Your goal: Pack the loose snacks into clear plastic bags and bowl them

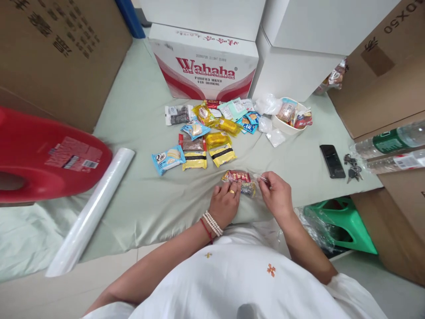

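Note:
A clear plastic bag [256, 173] lies near the front edge of the cloth-covered table with small snack packets inside. Among them are a red-wrapped snack [239, 176] and a dark packet [247, 189]. My left hand [226, 201], wearing a ring and bracelets, holds the bag and its packets from the left, its fingertips curled over them. On the other side, my right hand [276, 191] pinches the bag's right end between thumb and fingers. Just beyond lie several loose snacks, including a yellow packet with a black stripe [222, 155] and a blue-and-white packet [168, 159].
A white bowl [288, 128] with snacks stands behind, beside crumpled clear bags [267, 104]. A Wahaha carton [206, 66] closes off the back. Left are a red jug [49, 155] and a plastic film roll [93, 208]; right, a phone [332, 161], keys [353, 169] and bottles [392, 141].

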`<state>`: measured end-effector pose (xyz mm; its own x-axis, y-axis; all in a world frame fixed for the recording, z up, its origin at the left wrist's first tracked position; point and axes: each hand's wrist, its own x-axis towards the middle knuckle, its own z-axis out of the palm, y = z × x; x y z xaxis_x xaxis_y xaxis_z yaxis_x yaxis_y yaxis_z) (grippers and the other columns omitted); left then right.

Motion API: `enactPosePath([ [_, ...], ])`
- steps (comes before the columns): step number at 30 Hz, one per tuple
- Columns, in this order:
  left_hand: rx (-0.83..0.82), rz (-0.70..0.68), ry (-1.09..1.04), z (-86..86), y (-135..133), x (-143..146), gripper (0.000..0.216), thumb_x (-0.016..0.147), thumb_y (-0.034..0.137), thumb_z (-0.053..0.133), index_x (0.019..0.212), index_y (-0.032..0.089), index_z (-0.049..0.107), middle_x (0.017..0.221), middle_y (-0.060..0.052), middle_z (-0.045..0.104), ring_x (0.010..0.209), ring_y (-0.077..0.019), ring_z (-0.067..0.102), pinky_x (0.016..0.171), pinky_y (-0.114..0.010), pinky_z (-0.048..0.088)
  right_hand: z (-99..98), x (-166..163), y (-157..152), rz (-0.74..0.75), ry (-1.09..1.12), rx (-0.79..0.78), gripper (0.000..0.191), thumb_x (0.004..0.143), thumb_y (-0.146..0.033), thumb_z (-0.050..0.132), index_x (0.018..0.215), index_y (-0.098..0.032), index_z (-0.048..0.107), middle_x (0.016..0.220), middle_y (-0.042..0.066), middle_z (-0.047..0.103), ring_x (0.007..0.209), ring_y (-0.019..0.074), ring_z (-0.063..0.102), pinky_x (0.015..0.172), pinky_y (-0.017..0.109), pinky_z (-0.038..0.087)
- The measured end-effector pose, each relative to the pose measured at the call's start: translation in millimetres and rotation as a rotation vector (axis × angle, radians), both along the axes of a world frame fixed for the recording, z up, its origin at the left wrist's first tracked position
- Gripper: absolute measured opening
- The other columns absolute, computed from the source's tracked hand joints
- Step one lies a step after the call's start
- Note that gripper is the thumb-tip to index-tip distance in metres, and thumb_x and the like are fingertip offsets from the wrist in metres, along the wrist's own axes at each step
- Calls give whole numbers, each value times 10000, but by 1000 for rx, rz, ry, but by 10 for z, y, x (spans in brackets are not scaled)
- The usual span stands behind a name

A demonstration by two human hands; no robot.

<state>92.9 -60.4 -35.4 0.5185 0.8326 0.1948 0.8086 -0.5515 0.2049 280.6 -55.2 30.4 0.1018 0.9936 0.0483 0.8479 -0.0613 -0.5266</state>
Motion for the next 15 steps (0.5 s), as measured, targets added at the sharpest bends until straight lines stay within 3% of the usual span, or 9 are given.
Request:
enactPosePath([
  [5,18,-56,-98,-32,22,-25,410,985,125,456,1345,125,654,1278,-184,714,1294,-307,612,1033,-466,433,-95,-516,255,174,-56,-55,253,1028,-239,447,1043,-200,697,975,88,694,883,211,624,794,294,470],
  [8,-53,-105,-242,-47,33,-131,424,908,131,522,1303,75,665,1341,-227,675,1324,-337,593,1102,-505,438,-212,-614,266,248,-58,-26,336,1033,-178,388,1167,-168,696,1069,119,673,963,222,617,877,317,492],
  [12,-264,-210,-613,-62,14,-389,620,710,93,545,1317,146,654,1417,-174,645,1348,-306,583,1149,-504,466,-269,-549,105,358,-195,33,417,1037,-255,428,1394,-121,596,1338,190,593,1170,299,544,1001,429,473],
  [15,-478,-160,-883,-36,-2,-534,567,652,42,497,1141,225,719,1296,-91,730,1222,-256,673,1074,-463,530,-272,-505,3,418,-324,26,529,1038,-365,477,1505,-119,511,1483,202,525,1262,340,498,1032,471,430],
])
